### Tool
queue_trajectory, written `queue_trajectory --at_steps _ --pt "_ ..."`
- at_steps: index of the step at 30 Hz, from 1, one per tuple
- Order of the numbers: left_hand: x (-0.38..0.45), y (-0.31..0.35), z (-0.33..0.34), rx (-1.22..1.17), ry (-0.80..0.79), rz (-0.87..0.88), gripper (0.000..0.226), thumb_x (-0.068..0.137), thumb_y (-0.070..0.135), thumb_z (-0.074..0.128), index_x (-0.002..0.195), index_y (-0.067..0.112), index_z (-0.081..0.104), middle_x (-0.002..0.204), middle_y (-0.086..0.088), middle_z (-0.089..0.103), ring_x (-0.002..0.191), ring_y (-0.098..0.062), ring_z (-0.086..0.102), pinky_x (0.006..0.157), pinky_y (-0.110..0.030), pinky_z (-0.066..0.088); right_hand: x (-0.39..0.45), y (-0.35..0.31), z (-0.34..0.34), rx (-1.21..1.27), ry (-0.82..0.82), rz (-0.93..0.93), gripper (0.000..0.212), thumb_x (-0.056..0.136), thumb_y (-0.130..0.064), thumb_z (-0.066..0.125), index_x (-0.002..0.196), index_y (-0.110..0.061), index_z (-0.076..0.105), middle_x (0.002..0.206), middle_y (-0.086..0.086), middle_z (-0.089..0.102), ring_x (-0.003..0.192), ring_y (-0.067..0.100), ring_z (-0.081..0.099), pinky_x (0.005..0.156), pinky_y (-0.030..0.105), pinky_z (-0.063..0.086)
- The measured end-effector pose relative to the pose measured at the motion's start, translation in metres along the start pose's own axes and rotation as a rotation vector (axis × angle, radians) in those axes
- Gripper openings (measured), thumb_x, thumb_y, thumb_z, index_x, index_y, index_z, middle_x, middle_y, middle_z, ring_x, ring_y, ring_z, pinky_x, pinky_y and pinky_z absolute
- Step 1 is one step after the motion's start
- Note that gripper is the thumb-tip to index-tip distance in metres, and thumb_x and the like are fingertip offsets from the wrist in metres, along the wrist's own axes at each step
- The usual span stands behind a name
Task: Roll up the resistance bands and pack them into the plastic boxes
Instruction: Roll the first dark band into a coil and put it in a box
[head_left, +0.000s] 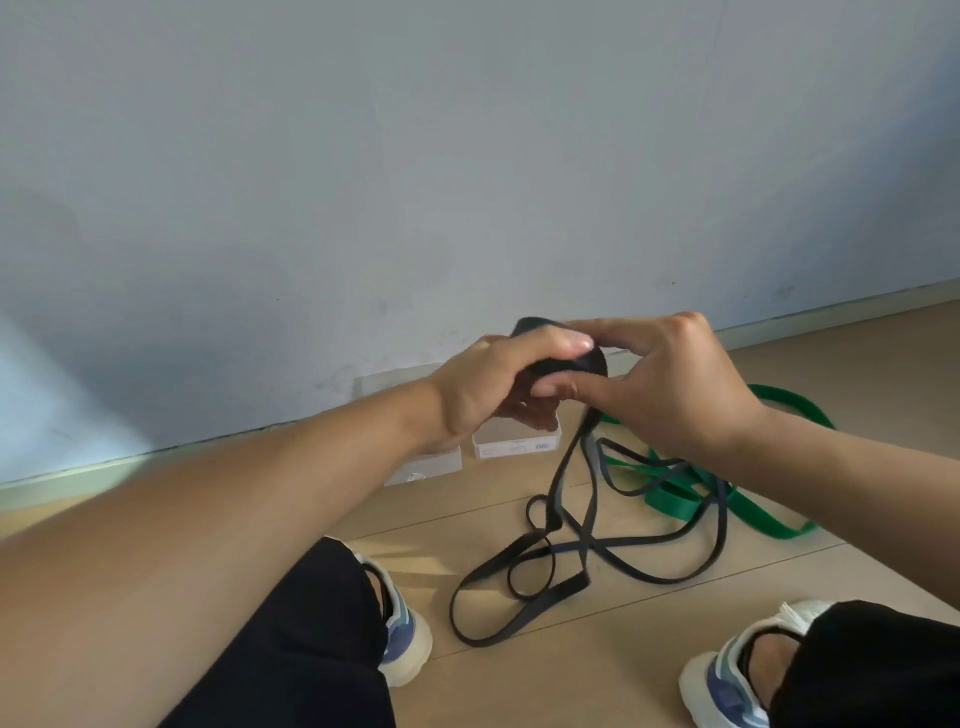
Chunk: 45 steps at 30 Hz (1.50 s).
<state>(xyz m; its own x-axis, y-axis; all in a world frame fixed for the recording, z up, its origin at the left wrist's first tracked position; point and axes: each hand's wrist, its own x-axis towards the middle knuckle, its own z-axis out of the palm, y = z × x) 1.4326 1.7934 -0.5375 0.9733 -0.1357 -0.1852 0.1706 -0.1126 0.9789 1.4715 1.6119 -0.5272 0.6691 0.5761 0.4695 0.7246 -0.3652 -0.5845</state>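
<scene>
Black rubbery band (563, 545), flat and narrow, is partly wound into a small tight roll (566, 358) held above the floor between both hands. Its left hand (493, 384) grip curls round the roll, thumb pressed along the top; the right hand (670, 384) grip pinches the roll's right side with thumb and forefinger. From the roll the loose length hangs down and sprawls in tangled loops on the pale wooden floor (675, 649). A wider green band (727, 499) lies heaped to the right, under the black loops. Two clear plastic boxes (519, 441) sit by the far wall, partly hidden behind the left hand. Blue-and-cream shoes (405, 634) rest near.
</scene>
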Motion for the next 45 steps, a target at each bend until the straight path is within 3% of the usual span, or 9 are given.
queue_trajectory --at_steps 5,13,19,22,25,31,35,41,45 --pt "-0.003 0.003 -0.002 -0.299 -0.073 0.017 0.048 0.081 0.051 0.061 0.103 0.010 0.073 0.075 -0.005 0.059 0.066 -0.018 0.052 0.067 -0.035 0.051 0.000 0.003 0.002 0.128 -0.011 0.092 0.053 0.074 -0.055 0.073 0.122 -0.033 0.069 0.096 -0.037 0.062 0.090 -0.021 0.063 0.079 0.005 0.050" --pt "-0.006 -0.003 -0.003 -0.277 -0.199 -0.104 0.071 0.086 0.070 0.048 0.113 0.007 0.064 0.083 -0.010 0.054 0.074 -0.023 0.053 0.075 -0.038 0.049 -0.004 -0.003 0.007 0.278 0.013 0.174 0.022 0.080 -0.039 0.080 0.099 -0.029 0.080 0.075 -0.006 0.077 0.072 0.011 0.075 0.073 0.032 0.061" --pt "-0.005 0.002 -0.002 0.180 0.089 -0.106 0.065 0.073 0.074 0.062 0.108 0.021 0.073 0.104 -0.002 0.071 0.091 -0.019 0.072 0.088 -0.039 0.059 0.003 0.004 -0.007 -0.121 0.017 0.114 0.028 0.081 -0.054 0.068 0.102 -0.038 0.079 0.084 -0.009 0.079 0.073 0.014 0.074 0.070 0.038 0.060" --pt "-0.003 -0.002 0.009 0.295 0.145 -0.056 0.061 0.063 0.075 0.069 0.099 0.026 0.075 0.092 0.001 0.073 0.082 -0.015 0.075 0.082 -0.036 0.061 0.000 0.001 -0.003 -0.236 0.023 -0.087 0.025 0.078 -0.044 0.067 0.096 -0.033 0.081 0.092 0.000 0.080 0.100 0.014 0.074 0.074 0.040 0.062" --pt "-0.003 -0.001 0.007 0.200 0.081 -0.052 0.066 0.064 0.068 0.068 0.095 0.011 0.078 0.078 -0.006 0.070 0.074 -0.020 0.072 0.080 -0.037 0.057 -0.003 -0.001 0.001 -0.094 0.039 -0.043 0.024 0.080 -0.042 0.071 0.094 -0.026 0.081 0.088 0.003 0.079 0.087 0.019 0.075 0.071 0.044 0.061" --pt "-0.004 0.007 0.007 -0.121 -0.036 0.004 0.047 0.086 0.056 0.053 0.081 0.013 0.070 0.076 -0.006 0.056 0.067 -0.018 0.055 0.069 -0.036 0.052 0.005 -0.006 -0.007 0.149 -0.033 0.015 0.038 0.072 -0.059 0.074 0.107 -0.050 0.067 0.090 -0.037 0.067 0.095 -0.015 0.066 0.087 0.013 0.053" --pt "-0.005 0.010 0.006 -0.138 0.009 -0.015 0.051 0.088 0.059 0.051 0.094 0.011 0.067 0.079 -0.009 0.052 0.063 -0.017 0.053 0.070 -0.036 0.052 0.003 -0.001 -0.005 0.202 -0.061 0.061 0.044 0.075 -0.052 0.075 0.116 -0.039 0.070 0.097 -0.031 0.070 0.102 -0.013 0.066 0.092 0.014 0.051" --pt "-0.004 0.012 0.003 0.214 0.154 -0.117 0.064 0.074 0.075 0.054 0.068 0.013 0.068 0.068 -0.005 0.062 0.064 -0.020 0.067 0.083 -0.041 0.057 0.003 0.008 0.001 0.118 -0.067 0.048 0.024 0.073 -0.046 0.080 0.061 -0.041 0.059 0.052 -0.015 0.059 0.046 0.006 0.051 0.046 0.018 0.042" --pt "-0.006 0.008 -0.003 0.066 -0.009 -0.155 0.066 0.087 0.073 0.047 0.084 0.009 0.061 0.066 -0.002 0.053 0.062 -0.019 0.055 0.077 -0.040 0.048 0.004 0.009 0.005 0.203 -0.099 0.138 0.032 0.070 -0.057 0.075 0.089 -0.032 0.078 0.080 -0.011 0.077 0.076 0.004 0.072 0.076 0.030 0.057"
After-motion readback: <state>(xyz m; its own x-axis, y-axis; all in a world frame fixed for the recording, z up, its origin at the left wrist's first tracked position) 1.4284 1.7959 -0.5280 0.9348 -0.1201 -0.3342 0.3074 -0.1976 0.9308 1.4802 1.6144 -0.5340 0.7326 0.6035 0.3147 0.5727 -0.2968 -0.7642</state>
